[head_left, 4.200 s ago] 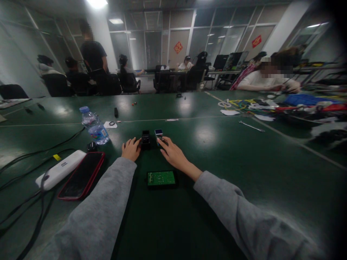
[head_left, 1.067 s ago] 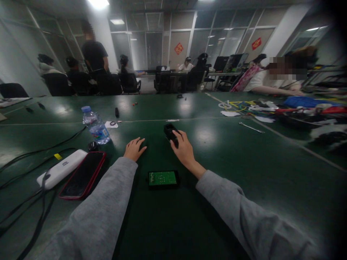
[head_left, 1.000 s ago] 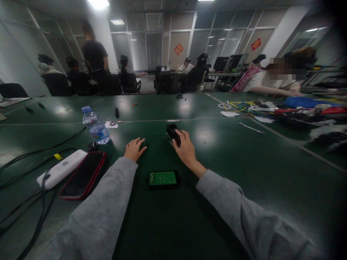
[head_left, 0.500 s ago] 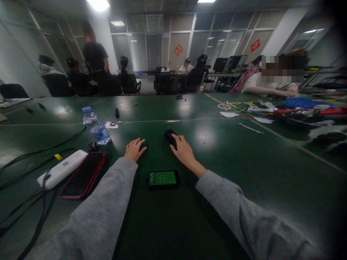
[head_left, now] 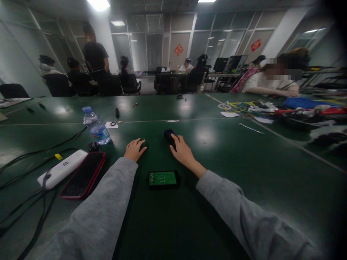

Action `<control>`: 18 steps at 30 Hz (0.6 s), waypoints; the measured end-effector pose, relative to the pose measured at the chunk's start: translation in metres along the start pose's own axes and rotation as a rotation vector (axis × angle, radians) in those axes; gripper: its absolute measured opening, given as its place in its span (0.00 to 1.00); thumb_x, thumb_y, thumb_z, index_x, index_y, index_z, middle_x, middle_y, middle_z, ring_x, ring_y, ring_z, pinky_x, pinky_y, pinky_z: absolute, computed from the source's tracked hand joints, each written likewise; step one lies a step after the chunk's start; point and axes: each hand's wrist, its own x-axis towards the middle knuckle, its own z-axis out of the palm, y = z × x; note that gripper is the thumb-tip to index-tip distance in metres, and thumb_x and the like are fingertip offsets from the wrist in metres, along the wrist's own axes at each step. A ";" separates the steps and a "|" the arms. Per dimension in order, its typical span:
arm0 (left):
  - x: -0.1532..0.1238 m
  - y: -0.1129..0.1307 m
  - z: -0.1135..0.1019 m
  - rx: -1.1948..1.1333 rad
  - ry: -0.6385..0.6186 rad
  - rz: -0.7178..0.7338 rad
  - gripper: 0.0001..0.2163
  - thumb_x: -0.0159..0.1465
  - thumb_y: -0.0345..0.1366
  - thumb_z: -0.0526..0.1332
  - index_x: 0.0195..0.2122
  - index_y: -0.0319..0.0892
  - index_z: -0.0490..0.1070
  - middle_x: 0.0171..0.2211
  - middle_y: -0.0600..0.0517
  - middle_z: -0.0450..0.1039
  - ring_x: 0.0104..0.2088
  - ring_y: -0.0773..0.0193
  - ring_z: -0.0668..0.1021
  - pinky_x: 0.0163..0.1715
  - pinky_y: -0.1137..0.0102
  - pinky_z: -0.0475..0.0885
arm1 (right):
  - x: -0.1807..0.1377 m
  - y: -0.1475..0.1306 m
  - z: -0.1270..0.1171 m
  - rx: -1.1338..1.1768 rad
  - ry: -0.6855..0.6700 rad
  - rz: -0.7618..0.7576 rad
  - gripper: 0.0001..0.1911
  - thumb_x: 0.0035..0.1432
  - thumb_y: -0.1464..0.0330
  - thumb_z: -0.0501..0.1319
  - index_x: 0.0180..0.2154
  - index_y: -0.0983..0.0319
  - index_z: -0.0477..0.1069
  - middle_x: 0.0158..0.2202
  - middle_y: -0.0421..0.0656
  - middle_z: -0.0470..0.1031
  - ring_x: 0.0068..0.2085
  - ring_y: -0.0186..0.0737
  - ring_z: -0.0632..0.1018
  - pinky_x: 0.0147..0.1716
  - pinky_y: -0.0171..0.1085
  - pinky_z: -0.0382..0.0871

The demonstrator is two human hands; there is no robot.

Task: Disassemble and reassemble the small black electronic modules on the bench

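My left hand (head_left: 133, 150) rests on the green table with its fingers spread and nothing in it. Over to the right, my right hand (head_left: 182, 150) has its fingers around the near end of a small black box-like device (head_left: 169, 135), which stays on the tabletop; its exact kind is unclear. Between my forearms lies a black case (head_left: 177, 179) with a green circuit board (head_left: 163, 178) facing up in it. Left of my left sleeve are a dark-screened phone (head_left: 84, 175) in a red case and a white power bank (head_left: 63, 169).
A water bottle (head_left: 96, 126) leans beyond the phone, near a small black object (head_left: 93, 146). Black cables (head_left: 45, 202) run along the left. A wrench (head_left: 251, 128) and a pile of cables (head_left: 303, 108) lie at right. A person (head_left: 268, 81) sits behind the pile.
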 end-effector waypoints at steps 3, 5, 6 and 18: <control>0.000 0.000 0.000 0.000 0.002 0.006 0.22 0.68 0.48 0.52 0.62 0.49 0.61 0.63 0.46 0.62 0.62 0.53 0.65 0.60 0.53 0.62 | 0.000 -0.002 -0.001 0.038 -0.021 -0.029 0.29 0.68 0.59 0.49 0.66 0.60 0.50 0.59 0.55 0.59 0.48 0.49 0.74 0.42 0.45 0.74; 0.000 0.000 0.000 -0.001 0.000 0.004 0.22 0.69 0.48 0.52 0.62 0.49 0.62 0.63 0.46 0.62 0.62 0.53 0.65 0.60 0.53 0.62 | 0.000 -0.003 -0.004 0.065 -0.028 -0.059 0.27 0.70 0.57 0.46 0.66 0.58 0.52 0.59 0.53 0.60 0.48 0.48 0.74 0.43 0.45 0.73; 0.000 0.000 0.000 -0.001 -0.001 0.003 0.22 0.69 0.48 0.53 0.62 0.49 0.62 0.63 0.46 0.62 0.62 0.53 0.65 0.60 0.53 0.62 | 0.000 -0.004 -0.005 0.074 -0.027 -0.075 0.26 0.71 0.56 0.45 0.66 0.57 0.53 0.58 0.52 0.62 0.49 0.48 0.74 0.44 0.45 0.73; -0.001 0.004 -0.003 -0.002 -0.015 -0.019 0.21 0.69 0.48 0.53 0.61 0.49 0.63 0.63 0.46 0.62 0.62 0.53 0.65 0.59 0.54 0.62 | -0.001 -0.008 -0.010 0.193 -0.048 -0.208 0.22 0.72 0.58 0.45 0.63 0.52 0.59 0.50 0.44 0.71 0.50 0.42 0.72 0.50 0.43 0.68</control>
